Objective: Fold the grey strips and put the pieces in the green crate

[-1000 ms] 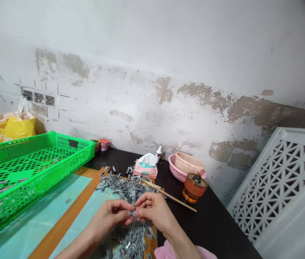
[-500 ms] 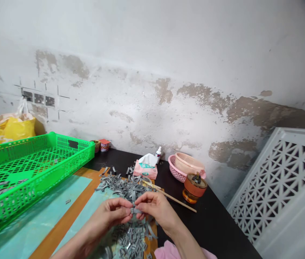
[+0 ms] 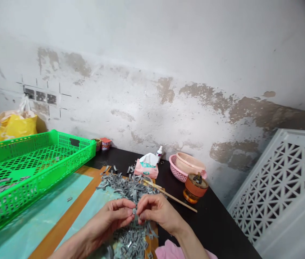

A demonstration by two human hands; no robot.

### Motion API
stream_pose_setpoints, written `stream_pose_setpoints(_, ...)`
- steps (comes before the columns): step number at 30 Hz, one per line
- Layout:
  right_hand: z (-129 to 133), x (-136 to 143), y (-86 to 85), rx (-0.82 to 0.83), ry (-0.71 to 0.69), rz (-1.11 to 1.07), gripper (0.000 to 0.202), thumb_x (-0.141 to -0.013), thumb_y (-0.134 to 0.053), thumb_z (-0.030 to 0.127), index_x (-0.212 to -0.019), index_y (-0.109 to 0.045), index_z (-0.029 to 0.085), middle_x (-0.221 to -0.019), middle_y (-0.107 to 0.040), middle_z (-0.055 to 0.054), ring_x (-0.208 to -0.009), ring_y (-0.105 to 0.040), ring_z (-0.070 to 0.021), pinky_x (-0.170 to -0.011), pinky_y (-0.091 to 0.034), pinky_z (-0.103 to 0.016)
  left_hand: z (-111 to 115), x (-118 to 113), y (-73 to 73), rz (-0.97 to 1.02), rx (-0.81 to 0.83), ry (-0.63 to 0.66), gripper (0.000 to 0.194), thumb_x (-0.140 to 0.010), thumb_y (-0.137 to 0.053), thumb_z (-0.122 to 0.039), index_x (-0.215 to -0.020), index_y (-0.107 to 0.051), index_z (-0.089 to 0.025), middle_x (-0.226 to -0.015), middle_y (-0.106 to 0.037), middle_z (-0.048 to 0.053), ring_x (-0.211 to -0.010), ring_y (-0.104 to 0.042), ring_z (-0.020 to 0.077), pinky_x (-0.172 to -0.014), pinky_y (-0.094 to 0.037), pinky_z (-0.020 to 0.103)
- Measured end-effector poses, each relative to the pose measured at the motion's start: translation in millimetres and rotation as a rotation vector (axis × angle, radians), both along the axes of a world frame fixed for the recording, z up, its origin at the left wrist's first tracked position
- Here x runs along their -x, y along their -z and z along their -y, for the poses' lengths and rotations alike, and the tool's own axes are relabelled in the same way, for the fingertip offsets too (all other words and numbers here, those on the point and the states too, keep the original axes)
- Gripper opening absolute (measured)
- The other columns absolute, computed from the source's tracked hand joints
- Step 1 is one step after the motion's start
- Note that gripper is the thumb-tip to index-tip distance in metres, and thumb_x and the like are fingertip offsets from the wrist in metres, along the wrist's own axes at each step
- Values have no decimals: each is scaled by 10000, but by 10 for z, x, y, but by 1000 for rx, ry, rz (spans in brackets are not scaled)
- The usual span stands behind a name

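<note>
Just above the work surface, my left hand (image 3: 118, 214) pinches a small grey buckle (image 3: 134, 211) between thumb and fingertips. My right hand (image 3: 159, 212) is close beside it, thumb and fingers closed together; whatever is between them is too small to make out. Below both hands lies a heap of small grey buckles (image 3: 132, 242). Beyond them, a loose pile of short grey strap pieces (image 3: 122, 185) spreads over the pale green sheet.
A green crate (image 3: 44, 178) with grey pieces inside stands on the left. Tissues (image 3: 145, 171), a small white bottle (image 3: 159, 153), pink baskets (image 3: 178, 172), an amber jar (image 3: 195, 187) and a wooden stick (image 3: 181, 203) lie beyond and right. Pink cloth (image 3: 168, 250) is near me.
My right hand's fingers have drawn slightly away from the left fingertips and risen a little. The grey strap seen between the hands earlier is now mostly hidden. The view has shifted slightly.
</note>
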State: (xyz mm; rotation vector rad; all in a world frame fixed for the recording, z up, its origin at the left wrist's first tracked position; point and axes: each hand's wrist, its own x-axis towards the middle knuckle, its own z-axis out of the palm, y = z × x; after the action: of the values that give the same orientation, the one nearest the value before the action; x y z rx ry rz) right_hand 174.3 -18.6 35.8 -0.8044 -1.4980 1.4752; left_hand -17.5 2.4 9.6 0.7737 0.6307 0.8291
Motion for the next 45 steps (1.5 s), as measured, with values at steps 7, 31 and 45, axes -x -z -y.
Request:
stream_pose_setpoints(7, 23, 8, -49, -50, -5, 94, 201, -694, -793, 350, -712, -705, 170, -769, -585, 21, -606, -598, -110, -615, -471, -239, -5, 1, 32, 22, 29, -3, 227, -573, -897, -115, -755, -761, -108, -677, -743, 44, -592, -688, 88, -619, -549, 128)
stream_pose_setpoints(31, -6, 174, 108, -115, 134, 267, 48, -881, -460, 232, -845, -484, 212, -641, -580, 34, -592, -611, -161, -610, -487, -285, 11, -69, 92, 100, -144, 8, 199, -599, -886, -193, -712, -726, -158, -626, -718, 39, -629, -679, 152, -606, -482, 188)
stream_pose_setpoints(45, -19, 209, 154, -102, 214, 261, 46, -869, -491, 242, -851, -511, 204, -596, -591, 37, -544, -620, -158, -557, -497, -280, -32, -58, 100, 62, -104, -72, 233, -567, -910, -201, -733, -758, -139, -662, -739, 39, -605, -668, 108, -632, -516, 158)
